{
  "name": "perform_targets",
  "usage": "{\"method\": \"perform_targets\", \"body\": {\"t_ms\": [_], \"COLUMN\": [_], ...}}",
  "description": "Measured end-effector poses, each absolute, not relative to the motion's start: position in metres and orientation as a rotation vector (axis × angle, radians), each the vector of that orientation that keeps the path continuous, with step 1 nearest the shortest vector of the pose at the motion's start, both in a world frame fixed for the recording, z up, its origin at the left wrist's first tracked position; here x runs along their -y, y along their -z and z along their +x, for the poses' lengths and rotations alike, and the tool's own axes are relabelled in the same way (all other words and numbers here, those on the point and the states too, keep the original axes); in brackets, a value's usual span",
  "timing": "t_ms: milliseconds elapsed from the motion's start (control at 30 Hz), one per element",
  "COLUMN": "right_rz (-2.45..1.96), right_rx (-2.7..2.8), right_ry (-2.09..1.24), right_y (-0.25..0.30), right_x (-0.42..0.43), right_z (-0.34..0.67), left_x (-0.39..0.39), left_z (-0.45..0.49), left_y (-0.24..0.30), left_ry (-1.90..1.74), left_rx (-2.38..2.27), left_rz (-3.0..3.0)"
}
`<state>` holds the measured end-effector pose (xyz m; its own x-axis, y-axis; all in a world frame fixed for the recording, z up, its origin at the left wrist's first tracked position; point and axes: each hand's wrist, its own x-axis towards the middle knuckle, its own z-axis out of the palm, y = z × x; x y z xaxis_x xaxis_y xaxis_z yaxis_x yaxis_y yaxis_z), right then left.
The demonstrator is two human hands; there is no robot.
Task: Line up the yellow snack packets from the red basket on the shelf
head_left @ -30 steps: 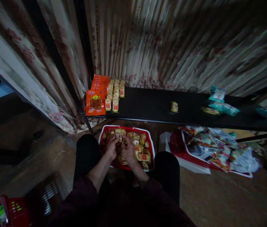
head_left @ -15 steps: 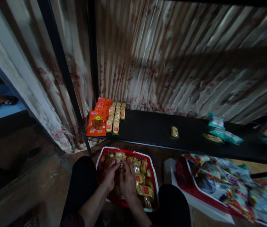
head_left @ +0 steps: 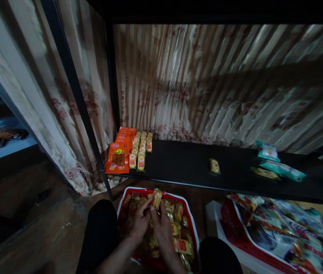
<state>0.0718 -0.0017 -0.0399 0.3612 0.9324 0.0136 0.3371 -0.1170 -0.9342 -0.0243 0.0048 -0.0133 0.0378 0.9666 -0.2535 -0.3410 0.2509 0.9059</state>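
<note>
A red basket (head_left: pixel 127 193) full of small yellow snack packets stands on the floor between my knees. Both hands are over it, held close together. My left hand (head_left: pixel 140 222) and my right hand (head_left: pixel 161 227) are closed around a bunch of yellow snack packets (head_left: pixel 157 198) lifted just above the pile. On the black shelf (head_left: pixel 184 165) ahead, rows of the same yellow packets (head_left: pixel 141 149) lie beside orange packs (head_left: pixel 120 152) at the left end. One single yellow packet (head_left: pixel 214 166) lies alone mid-shelf.
Green-and-white packets (head_left: pixel 275 164) lie at the shelf's right end. A second red basket (head_left: pixel 267 232) with mixed bags sits on a white box to my right. A striped curtain hangs behind the shelf, and a black upright post (head_left: pixel 75 91) stands at the left.
My hands have gathered packets in the basket and raised a bunch of them. The camera has tilted upward, so the shelf sits lower in view.
</note>
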Motion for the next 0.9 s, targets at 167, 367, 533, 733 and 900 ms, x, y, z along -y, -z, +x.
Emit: {"method": "perform_targets", "body": {"t_ms": [167, 367, 533, 733, 900], "right_rz": [-1.596, -1.534, -1.446, -1.393, -1.380], "right_rx": [1.180, 1.219, 1.108, 1.098, 1.140], "right_ry": [-0.701, -0.775, -0.765, -0.746, -0.726], "right_y": [0.036, 0.009, -0.002, -0.001, -0.002], "right_x": [-0.011, -0.033, -0.058, -0.085, -0.105], "right_z": [0.082, 0.091, 0.094, 0.095, 0.096], "left_x": [-0.011, -0.031, -0.051, -0.073, -0.090], "left_z": [-0.020, -0.014, -0.010, -0.007, -0.005], "left_y": [0.014, 0.009, 0.005, -0.004, -0.009], "left_ry": [-1.221, -1.290, -1.363, -1.409, -1.423], "left_rx": [-1.094, -1.152, -1.155, -1.180, -1.167], "left_rz": [1.032, 1.237, 1.271, 1.372, 1.457]}}
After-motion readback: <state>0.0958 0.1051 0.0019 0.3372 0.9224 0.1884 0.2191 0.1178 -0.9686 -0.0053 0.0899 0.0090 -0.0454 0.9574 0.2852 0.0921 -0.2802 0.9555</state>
